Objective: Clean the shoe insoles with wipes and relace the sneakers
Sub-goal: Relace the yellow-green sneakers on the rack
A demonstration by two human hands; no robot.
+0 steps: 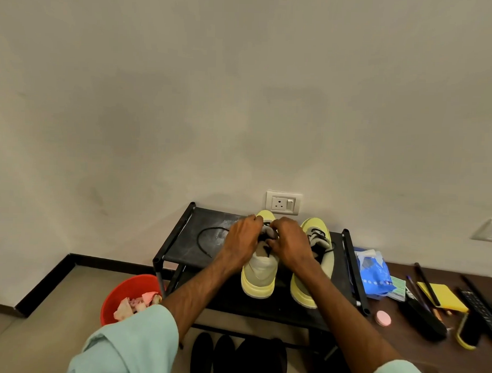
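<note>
Your left hand (241,237), right hand (289,241): fingers pinch lace (212,228) atop sneaker (260,270). Toe to wall (242,102); loose tail runs toward rack's (187,248) left edge, nearer left hand.

Black rack (181,248) top carries left sneaker (258,279), right sneaker (305,289), loose black lace (199,238).

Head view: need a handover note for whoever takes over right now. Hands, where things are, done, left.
Left hand and right hand: both grip the black lace at the tongue of one sneaker; a loose length trails across the rack.
Other sneaker: beside it on the rack, lace already in.
Wipes pack on the table; used wipes in the red bucket.
Done: wiping, apparently. Left: finish lacing this sneaker, check the other.
</note>
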